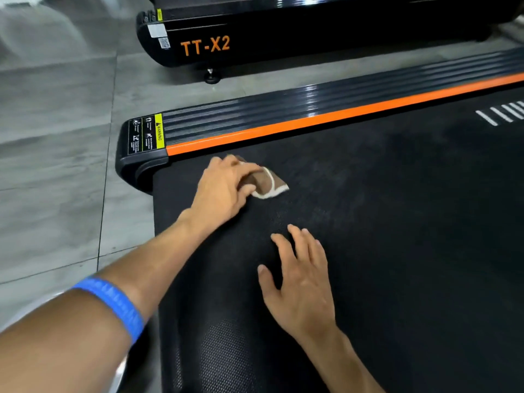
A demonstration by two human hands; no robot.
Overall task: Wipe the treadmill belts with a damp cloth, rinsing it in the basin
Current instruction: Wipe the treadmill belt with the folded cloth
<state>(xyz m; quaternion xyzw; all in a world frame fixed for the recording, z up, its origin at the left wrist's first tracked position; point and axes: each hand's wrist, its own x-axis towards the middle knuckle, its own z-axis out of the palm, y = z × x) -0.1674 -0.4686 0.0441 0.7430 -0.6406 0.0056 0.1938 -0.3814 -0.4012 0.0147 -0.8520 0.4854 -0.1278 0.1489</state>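
Note:
A black treadmill belt (397, 222) fills the right and centre of the view. My left hand (224, 188) presses a small brown cloth with a white edge (268, 184) onto the belt near its rear left corner, just below the orange strip. My right hand (300, 279) rests flat on the belt closer to me, fingers spread and holding nothing. A blue band (113, 304) circles my left forearm. No basin can be made out for sure; only a pale curved edge (17, 321) shows at the lower left.
An orange strip (312, 120) and a ribbed black side rail (255, 109) run along the belt's far edge, ending in a warning label (146, 134). A second black treadmill marked TT-X2 (255, 32) stands beyond on the grey tiled floor (56, 137).

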